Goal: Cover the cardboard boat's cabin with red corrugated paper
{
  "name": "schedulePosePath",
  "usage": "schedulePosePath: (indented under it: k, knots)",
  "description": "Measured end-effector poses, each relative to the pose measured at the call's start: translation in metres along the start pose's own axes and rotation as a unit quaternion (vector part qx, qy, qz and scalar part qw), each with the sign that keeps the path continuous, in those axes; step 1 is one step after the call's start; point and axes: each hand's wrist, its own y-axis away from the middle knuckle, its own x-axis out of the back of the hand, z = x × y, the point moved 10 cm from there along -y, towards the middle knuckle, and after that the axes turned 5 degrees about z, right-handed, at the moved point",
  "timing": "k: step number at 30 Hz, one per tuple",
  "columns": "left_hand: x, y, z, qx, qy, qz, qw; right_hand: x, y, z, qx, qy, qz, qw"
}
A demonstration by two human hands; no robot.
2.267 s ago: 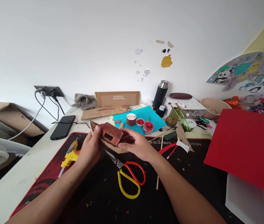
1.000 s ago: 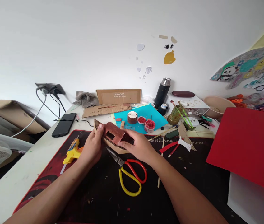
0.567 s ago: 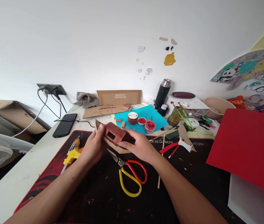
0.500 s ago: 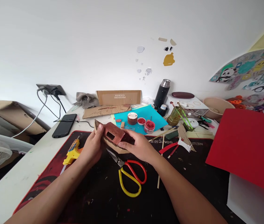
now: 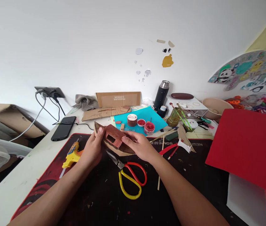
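Note:
Both hands hold a small brown-painted cardboard model point(image 5: 113, 137) with a rectangular cut-out, just above the black and red desk mat point(image 5: 147, 201). My left hand point(image 5: 92, 149) grips its left end, thumb on top. My right hand point(image 5: 140, 146) grips its right end, fingers curled over the painted roof piece. Red and yellow scissors point(image 5: 130, 177) lie on the mat just below the model. A yellow glue gun point(image 5: 71, 154) rests to the left of my left hand.
Behind the hands lie a blue sheet point(image 5: 157, 117) with open pots of red paint point(image 5: 149, 127), cardboard pieces point(image 5: 104, 112), a black phone point(image 5: 63, 127) on a cable and a black flask point(image 5: 161, 94). A large red sheet point(image 5: 247, 144) covers the right. Sticks and brushes lie nearby.
My right hand's fingers have shifted a little up over the model's roof. The model stays held in the same place; only the head camera has drifted slightly.

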Motion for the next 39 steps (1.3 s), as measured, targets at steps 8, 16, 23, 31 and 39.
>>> schedulePosePath:
  k: [8, 16, 23, 31, 39]
  knots:
    - [-0.001, -0.001, -0.002, 0.006, 0.016, -0.005, 1.000, 0.002, -0.003, 0.003, -0.006, -0.036, 0.002, 0.999]
    - [-0.001, 0.000, -0.002, 0.005, 0.027, -0.002, 1.000, 0.008, -0.003, 0.009, -0.032, -0.057, 0.033, 0.997]
    - [-0.002, -0.001, -0.006, 0.025, 0.031, -0.002, 0.999, 0.008, -0.004, 0.020, -0.059, -0.075, 0.045, 0.994]
    - [0.001, -0.003, -0.010, 0.035, 0.024, 0.001, 0.999, 0.009, -0.003, 0.024, -0.079, -0.070, 0.047, 0.993]
    - [0.000, -0.003, -0.009, 0.031, 0.034, 0.000, 0.999, 0.007, -0.003, 0.029, -0.093, -0.069, 0.053, 0.992]
